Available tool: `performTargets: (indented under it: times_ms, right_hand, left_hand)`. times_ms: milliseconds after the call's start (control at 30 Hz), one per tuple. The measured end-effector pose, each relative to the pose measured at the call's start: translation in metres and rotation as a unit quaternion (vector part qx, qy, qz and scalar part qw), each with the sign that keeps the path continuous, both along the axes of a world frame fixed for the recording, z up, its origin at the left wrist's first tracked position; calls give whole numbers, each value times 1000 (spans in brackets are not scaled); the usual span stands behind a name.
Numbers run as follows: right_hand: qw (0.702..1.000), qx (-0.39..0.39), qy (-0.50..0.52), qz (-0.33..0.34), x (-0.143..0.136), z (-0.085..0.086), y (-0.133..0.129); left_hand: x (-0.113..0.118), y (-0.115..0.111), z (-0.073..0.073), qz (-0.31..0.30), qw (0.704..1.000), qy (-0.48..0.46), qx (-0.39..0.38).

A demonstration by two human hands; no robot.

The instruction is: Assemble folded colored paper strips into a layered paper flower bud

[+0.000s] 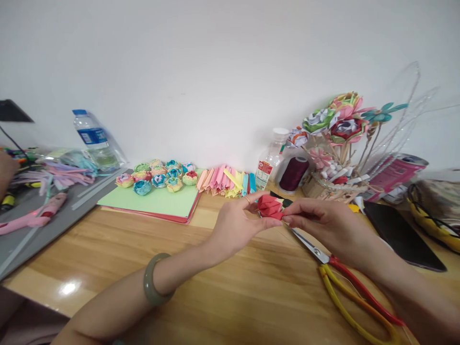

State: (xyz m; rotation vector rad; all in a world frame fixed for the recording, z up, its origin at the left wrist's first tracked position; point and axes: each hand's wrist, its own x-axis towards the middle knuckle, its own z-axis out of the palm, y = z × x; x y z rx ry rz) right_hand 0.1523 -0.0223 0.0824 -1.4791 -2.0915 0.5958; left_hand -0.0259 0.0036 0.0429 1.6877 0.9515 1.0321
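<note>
A red folded paper flower is held up over the wooden table between my two hands. My left hand grips its left side, thumb below and fingers above. With fingertips pinched together, my right hand holds the flower's right edge, where a little pale yellow shows. Scissors with red and yellow handles lie on the table beneath my right hand and forearm. Behind the flower is a dark object, partly covered, that I cannot make out.
Finished paper flowers sit on green paper at the back. Beside them are folded paper strips, a glass bottle, a dark thread spool and a flower basket. A phone lies right; a glue gun and water bottle left. Another person's hand shows far left.
</note>
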Motion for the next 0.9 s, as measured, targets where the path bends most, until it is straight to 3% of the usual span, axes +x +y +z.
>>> performTargets:
  times_ms: [500, 700, 900]
  right_hand:
    - [995, -20, 96, -10, -3, -2, 0]
    - [988, -32, 151, -9, -3, 4, -4]
    - [989, -55, 134, -13, -2, 4, -3]
  left_hand:
    - [-1, 5, 1, -59, 997, -23, -44]
    - [-4, 12, -1, -137, 988, -64, -44]
    - [-4, 15, -1, -129, 989, -68, -31]
